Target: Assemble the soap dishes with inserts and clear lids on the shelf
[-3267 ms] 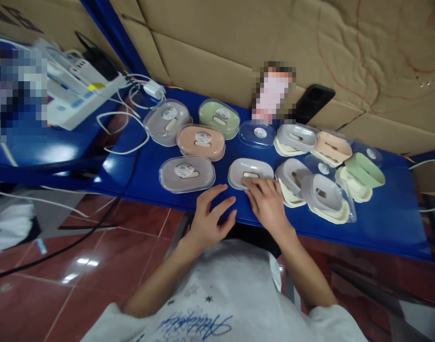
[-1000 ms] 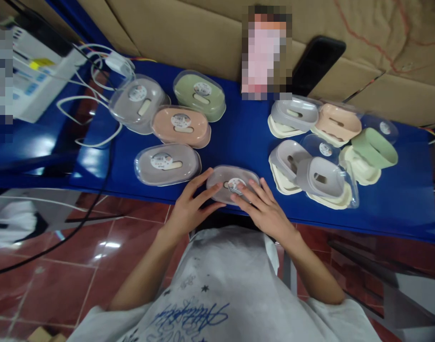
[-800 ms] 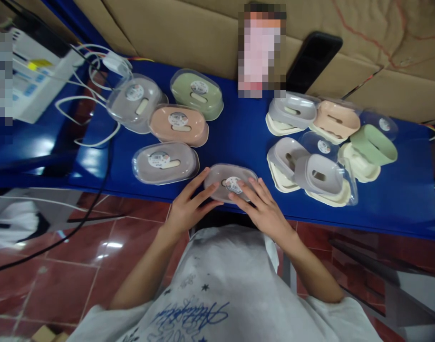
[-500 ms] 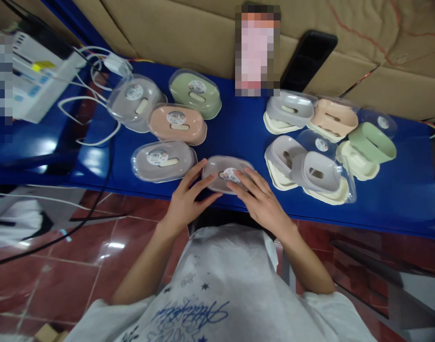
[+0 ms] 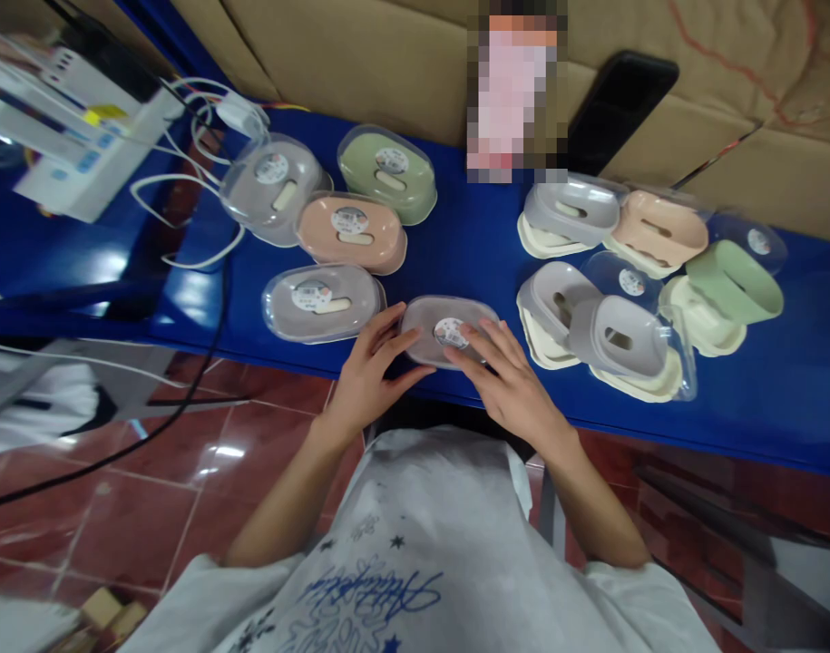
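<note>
A grey soap box with a clear lid and round sticker (image 5: 447, 328) lies near the front edge of the blue table (image 5: 469, 245). My left hand (image 5: 368, 372) rests on its left end with fingers spread over the lid. My right hand (image 5: 502, 381) presses on its right side, fingertips by the sticker. To the left lie closed boxes: a grey one (image 5: 323, 301), a peach one (image 5: 350, 231), a green one (image 5: 387, 184) and another grey one (image 5: 273, 186).
On the right lie several open soap-box parts: grey inserts (image 5: 611, 337), cream bases (image 5: 700, 317), a peach insert (image 5: 656, 231), a green insert (image 5: 741, 281) and clear lids (image 5: 622, 277). A black phone (image 5: 619, 104) leans on cardboard at the back. White cables (image 5: 183, 190) trail at the left.
Since 3.3 s ago a clear lid went onto the grey box. Over the last second both hands stay on the lidded box, sliding it slightly left toward the closed ones.
</note>
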The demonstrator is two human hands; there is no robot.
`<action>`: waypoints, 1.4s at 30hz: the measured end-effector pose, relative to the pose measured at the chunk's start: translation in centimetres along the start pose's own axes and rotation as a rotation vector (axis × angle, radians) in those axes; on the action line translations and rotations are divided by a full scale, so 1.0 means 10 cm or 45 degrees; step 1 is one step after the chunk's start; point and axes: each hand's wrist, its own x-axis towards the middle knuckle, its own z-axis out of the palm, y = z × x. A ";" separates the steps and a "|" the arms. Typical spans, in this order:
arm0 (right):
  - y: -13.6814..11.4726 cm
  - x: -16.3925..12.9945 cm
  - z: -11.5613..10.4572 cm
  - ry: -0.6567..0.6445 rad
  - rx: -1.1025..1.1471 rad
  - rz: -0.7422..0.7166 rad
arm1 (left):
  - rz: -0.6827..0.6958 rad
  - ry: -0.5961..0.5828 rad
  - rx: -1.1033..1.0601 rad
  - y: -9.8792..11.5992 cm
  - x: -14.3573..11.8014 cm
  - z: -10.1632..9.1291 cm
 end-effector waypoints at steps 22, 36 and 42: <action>-0.12 -0.39 -0.05 0.465 -0.141 0.237 | -0.100 0.113 0.246 0.19 0.49 0.18; 0.12 -0.73 -0.26 0.638 -0.363 0.571 | 0.521 -0.517 0.259 0.70 0.57 0.75; 0.31 -0.49 -0.25 0.426 -0.376 0.527 | 0.488 -0.432 0.164 0.75 0.26 0.55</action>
